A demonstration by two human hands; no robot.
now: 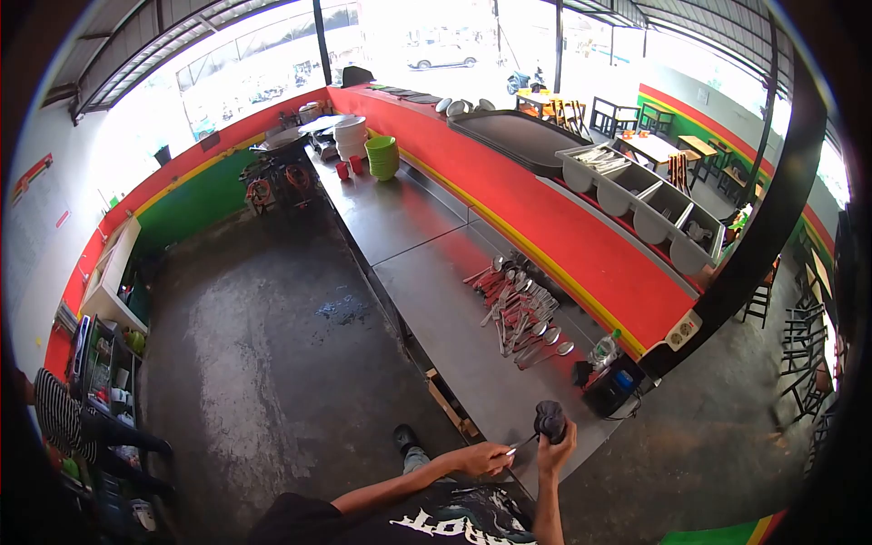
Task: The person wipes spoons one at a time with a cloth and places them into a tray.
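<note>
At the near end of the steel counter, my left hand [486,460] is closed on a thin, shiny metal utensil [511,451]; whether it is a spoon, a fork or a knife cannot be made out. Right beside it, my right hand [557,445] grips a bunched dark cloth [549,420]. The utensil's far end points toward this cloth. Farther along the counter lies a loose pile of spoons, forks and other cutlery [520,304], some with their bowls toward me [565,348].
A black box with a blue part [623,380] and a clear plastic item [603,351] stand right of the cutlery. Green bowls [382,159], red cups [342,171] and white containers [350,136] are farther back. Grey cutlery bins [649,213] top the red ledge [563,218]. Another person [68,418] stands far left.
</note>
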